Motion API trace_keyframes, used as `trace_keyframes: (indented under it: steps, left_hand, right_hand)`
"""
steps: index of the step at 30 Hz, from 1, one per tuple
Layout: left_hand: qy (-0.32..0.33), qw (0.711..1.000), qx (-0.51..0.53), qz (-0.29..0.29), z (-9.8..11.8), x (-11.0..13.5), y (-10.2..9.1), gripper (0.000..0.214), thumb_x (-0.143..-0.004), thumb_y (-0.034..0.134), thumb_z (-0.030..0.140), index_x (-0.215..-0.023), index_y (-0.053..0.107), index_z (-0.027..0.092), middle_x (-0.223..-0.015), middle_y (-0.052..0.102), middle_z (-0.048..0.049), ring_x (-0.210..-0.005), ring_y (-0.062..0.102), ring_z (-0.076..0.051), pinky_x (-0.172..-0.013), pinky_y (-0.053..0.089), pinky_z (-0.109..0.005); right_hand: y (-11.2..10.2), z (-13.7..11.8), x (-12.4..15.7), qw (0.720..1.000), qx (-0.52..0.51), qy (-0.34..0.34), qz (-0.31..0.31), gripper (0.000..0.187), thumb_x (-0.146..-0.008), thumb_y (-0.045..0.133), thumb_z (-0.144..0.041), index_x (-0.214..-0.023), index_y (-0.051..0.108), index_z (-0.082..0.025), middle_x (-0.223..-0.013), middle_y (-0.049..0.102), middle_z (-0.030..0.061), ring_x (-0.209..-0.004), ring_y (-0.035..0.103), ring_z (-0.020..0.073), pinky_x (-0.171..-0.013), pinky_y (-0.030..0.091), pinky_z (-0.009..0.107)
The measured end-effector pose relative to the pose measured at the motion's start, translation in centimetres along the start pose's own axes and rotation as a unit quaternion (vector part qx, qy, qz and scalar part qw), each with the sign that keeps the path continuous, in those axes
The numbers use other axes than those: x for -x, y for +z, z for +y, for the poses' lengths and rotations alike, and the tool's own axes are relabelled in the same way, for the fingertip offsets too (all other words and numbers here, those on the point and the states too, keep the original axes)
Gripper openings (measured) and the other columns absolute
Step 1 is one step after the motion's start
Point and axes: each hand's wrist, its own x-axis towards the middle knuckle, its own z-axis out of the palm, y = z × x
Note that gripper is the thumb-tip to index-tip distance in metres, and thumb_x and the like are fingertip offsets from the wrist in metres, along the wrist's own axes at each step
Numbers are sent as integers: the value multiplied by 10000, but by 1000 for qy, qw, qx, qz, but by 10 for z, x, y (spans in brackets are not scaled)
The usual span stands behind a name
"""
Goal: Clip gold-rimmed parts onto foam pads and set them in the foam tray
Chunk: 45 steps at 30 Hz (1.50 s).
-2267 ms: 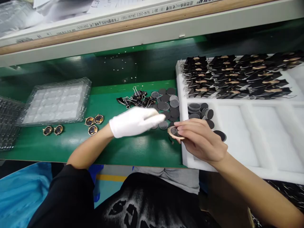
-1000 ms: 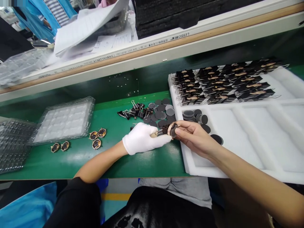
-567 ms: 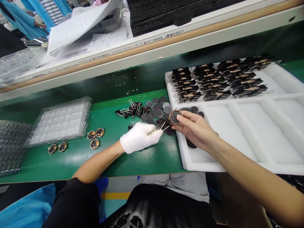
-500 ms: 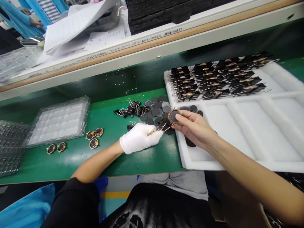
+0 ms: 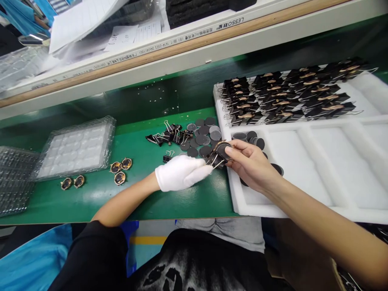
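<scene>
My left hand (image 5: 184,173), in a white glove, pinches the wire handles of a black binder clip (image 5: 216,159). The clip's jaws meet the edge of a round gold-rimmed piece with a dark disc on it (image 5: 223,149). My bare right hand (image 5: 250,163) holds that round piece between thumb and fingers. Whether the clip has closed on the rim is hidden. Behind my hands lie loose dark discs (image 5: 200,139) and a heap of black binder clips (image 5: 172,134). A single binder clip (image 5: 167,156) lies near my gloved hand.
A white foam tray (image 5: 309,128) on the right holds rows of clipped pieces (image 5: 274,95) and some discs. Gold-rimmed round pieces (image 5: 120,178) lie at left, near clear plastic trays (image 5: 75,147). A shelf edge (image 5: 182,48) crosses behind, with papers (image 5: 81,28) on it.
The binder clip in my left hand has moved right, up to the round piece's edge. My right hand has tilted the round piece. The whole view has shifted slightly.
</scene>
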Motion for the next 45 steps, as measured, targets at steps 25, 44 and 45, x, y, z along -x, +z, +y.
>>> trace_keyframes:
  steps: [25, 44, 45]
  left_hand:
    - [48, 948, 29, 313, 37, -43, -18, 326, -1084, 436, 419, -1281, 546, 183, -1148, 683, -86, -1030, 661, -177, -954, 527, -325]
    - [1, 881, 176, 440, 58, -123, -14, 820, -1006, 137, 785, -967, 713, 203, -705, 711, -54, -687, 712, -168, -526, 469, -286]
    - [7, 879, 171, 446, 59, -123, -16, 830, -1002, 135, 792, -976, 719, 203, -702, 708, -50, -675, 709, -163, -527, 466, -286]
  right_hand:
    - [5, 6, 9, 859, 325, -391, 54, 57, -885, 740, -276, -880, 790, -250, -1176, 758, 104, -1119, 720, 270, -1010, 586, 440]
    - [7, 6, 0, 760, 333, -523, 193, 71, -894, 727, -281, -853, 770, -244, -1114, 686, 132, -999, 707, 270, -866, 638, 458]
    - [8, 7, 0, 756, 339, -524, 195, 75, -896, 726, -284, -847, 769, -245, -1112, 692, 131, -993, 709, 268, -858, 641, 453]
